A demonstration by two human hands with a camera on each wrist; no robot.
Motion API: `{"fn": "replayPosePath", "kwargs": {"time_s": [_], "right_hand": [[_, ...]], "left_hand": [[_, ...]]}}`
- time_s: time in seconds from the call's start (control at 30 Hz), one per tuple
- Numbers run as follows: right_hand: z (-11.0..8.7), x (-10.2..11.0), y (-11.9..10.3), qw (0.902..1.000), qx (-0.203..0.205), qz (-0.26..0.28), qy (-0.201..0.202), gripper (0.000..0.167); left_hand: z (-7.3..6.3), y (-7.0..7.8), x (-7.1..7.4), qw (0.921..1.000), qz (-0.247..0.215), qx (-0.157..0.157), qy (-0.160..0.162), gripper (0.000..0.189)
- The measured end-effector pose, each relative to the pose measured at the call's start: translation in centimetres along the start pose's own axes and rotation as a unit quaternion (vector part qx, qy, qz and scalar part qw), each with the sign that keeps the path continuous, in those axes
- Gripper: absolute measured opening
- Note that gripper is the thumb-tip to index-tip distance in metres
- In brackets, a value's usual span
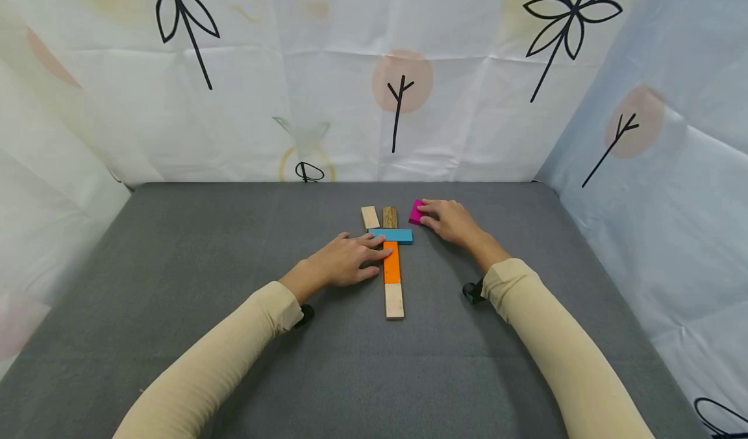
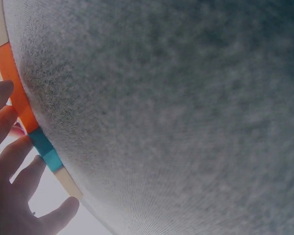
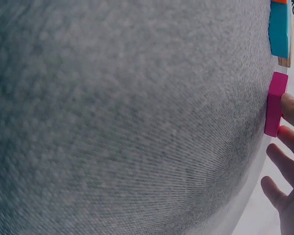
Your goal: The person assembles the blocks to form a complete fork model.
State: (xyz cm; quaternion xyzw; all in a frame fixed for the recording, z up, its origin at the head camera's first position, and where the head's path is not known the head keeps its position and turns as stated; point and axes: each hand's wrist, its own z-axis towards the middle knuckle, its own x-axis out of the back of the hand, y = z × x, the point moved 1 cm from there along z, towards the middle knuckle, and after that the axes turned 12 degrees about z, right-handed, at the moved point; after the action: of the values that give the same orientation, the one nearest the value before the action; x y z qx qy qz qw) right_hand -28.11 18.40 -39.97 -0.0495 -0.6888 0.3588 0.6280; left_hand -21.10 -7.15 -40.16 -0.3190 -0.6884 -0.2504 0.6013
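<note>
My left hand [image 1: 346, 261] lies with spread fingers, its fingertips touching the blue block [image 1: 400, 236] and the orange block [image 1: 391, 270]. The blue block lies crosswise at the top end of the orange one. A pale wooden block [image 1: 394, 301] continues the line below the orange block. My right hand [image 1: 454, 223] pinches a magenta block [image 3: 276, 104] between thumb and fingers, to the right of the others. Beyond the blue block are a brown wooden block [image 1: 389, 217] and a slightly tilted pale wooden block [image 1: 370, 217].
Grey cloth covers the table [image 1: 234, 231]. A patterned white curtain [image 1: 327, 69] stands along the far edge, with more fabric on both sides. A dark wrist camera [image 1: 473, 292] shows under the right cuff.
</note>
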Motion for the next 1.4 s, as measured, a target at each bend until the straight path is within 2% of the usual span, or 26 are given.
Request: {"fn": "replayPosePath", "kwargs": {"time_s": [0.67,1.03,1.4], "right_hand": [[-0.5,-0.7,-0.4,0.9991,0.001,0.041,0.009,0.036],[-0.7,-1.1,-0.9,0.999,0.027,0.033,0.011,0.037],[-0.6,-1.1,-0.9,0.9987,0.033,0.037,0.013,0.037]], "left_hand": [[0.1,0.1,-0.1,1.0,0.001,0.002,0.002,0.05],[0.0,0.1,0.0,1.0,0.005,0.005,-0.001,0.05],[0.2,0.0,-0.1,1.0,0.0,0.005,0.001,0.05]]}}
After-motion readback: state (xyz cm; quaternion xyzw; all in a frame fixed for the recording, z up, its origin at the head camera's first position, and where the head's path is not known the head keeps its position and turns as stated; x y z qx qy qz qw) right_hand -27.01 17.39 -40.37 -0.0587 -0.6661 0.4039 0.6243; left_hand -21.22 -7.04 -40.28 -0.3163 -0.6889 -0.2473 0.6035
